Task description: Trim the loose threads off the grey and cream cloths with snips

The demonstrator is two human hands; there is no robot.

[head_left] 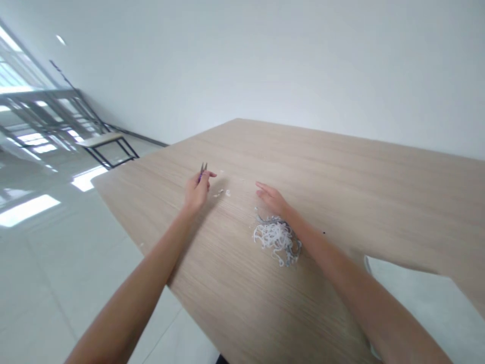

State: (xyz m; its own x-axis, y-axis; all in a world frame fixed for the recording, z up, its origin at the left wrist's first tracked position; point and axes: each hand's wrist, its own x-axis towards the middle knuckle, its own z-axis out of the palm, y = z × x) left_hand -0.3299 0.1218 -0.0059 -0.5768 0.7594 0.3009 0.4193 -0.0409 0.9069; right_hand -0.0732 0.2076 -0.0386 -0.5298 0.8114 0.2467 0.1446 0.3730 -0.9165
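My left hand (197, 191) is closed around a small pair of scissors (203, 168), blades pointing up and away from me. Small white scraps (222, 192) lie on the table just right of that hand. My right hand (272, 197) is held flat with its fingers stretched out to the left, and nothing shows in it. Close below its wrist sits a tangled heap of white and grey strings (276, 235), partly covered by the right forearm.
The wooden table (341, 172) runs back to a white wall. At its right front lies a white sheet or bag (420, 293). A tiny dark bit (324, 233) is beside my right forearm. Beyond the left edge, a stool (100, 140) stands on shiny floor.
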